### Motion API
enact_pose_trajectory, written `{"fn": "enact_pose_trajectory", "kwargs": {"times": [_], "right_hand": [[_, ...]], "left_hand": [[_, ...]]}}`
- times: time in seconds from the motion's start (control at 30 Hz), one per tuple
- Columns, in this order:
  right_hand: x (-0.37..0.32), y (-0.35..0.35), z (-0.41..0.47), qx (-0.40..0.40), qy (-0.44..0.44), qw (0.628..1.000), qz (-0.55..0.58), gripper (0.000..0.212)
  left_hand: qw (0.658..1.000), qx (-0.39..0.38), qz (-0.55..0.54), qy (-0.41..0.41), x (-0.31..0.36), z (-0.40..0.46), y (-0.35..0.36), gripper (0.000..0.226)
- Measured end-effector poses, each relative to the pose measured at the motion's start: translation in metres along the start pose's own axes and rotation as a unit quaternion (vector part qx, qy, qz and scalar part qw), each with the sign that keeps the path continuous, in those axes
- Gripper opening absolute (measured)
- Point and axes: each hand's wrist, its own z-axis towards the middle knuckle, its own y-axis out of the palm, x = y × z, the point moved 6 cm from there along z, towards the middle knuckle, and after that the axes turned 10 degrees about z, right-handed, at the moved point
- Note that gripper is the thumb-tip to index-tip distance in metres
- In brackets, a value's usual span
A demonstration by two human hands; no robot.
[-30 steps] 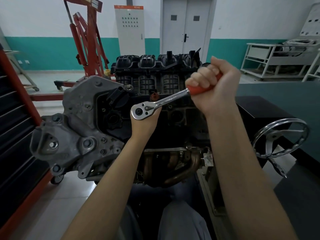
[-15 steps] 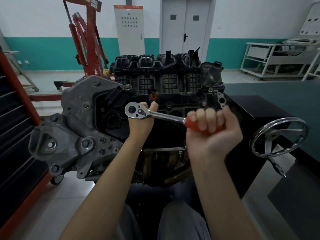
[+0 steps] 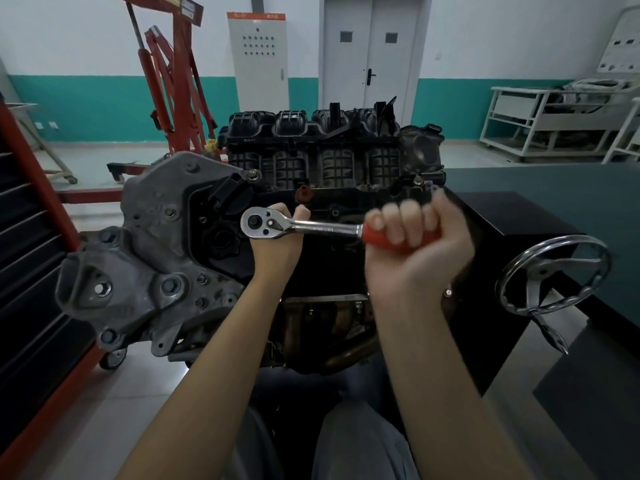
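A chrome ratchet wrench [image 3: 311,228] with a red handle lies nearly level in front of a black engine [image 3: 329,168] on a stand. My right hand [image 3: 412,244] grips the red handle in a fist, slightly blurred. My left hand [image 3: 277,244] sits behind and under the ratchet head, with thumb and fingertips showing above it and holding the head in place. Whatever the head sits on is hidden behind it. A grey cast housing [image 3: 149,251] forms the engine's left end.
A chrome handwheel [image 3: 550,271] sticks out at the right beside a black cabinet [image 3: 502,216]. A red engine hoist [image 3: 173,91] stands behind left. A red-framed black rack [image 3: 31,271] fills the left edge. White frames [image 3: 540,123] stand far right. My knees are below.
My right hand swung the ratchet handle down from upper right to below level, then back up a little to nearly level. My left hand stayed at the ratchet head.
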Motion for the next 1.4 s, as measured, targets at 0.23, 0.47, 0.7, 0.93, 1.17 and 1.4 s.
{"fn": "enact_pose_trajectory", "kwargs": {"times": [0.23,0.47,0.7,0.93,1.17,1.4], "right_hand": [[-0.003,-0.014,-0.017,0.013,-0.026,0.999,0.037,0.043],[-0.003,0.005,0.013,-0.019,0.017,1.000,-0.005,0.041],[0.010,0.047,0.061,-0.014,0.121,0.988,-0.091,0.040],[0.005,-0.012,-0.020,0.012,-0.019,0.999,0.026,0.041],[-0.003,0.012,0.014,-0.036,0.025,0.999,-0.021,0.044],[0.008,0.045,0.054,-0.040,0.127,0.988,-0.081,0.045]], "left_hand": [[1.000,-0.010,0.011,0.011,0.006,0.000,0.002,0.058],[1.000,-0.021,0.019,-0.004,-0.002,0.005,0.003,0.053],[0.999,-0.020,-0.001,-0.042,-0.009,0.002,0.003,0.053],[1.000,0.001,-0.016,-0.007,0.001,0.002,-0.001,0.054],[1.000,-0.010,0.017,-0.011,-0.003,0.006,0.001,0.053],[1.000,-0.016,0.017,-0.014,-0.004,0.003,0.002,0.047]]}}
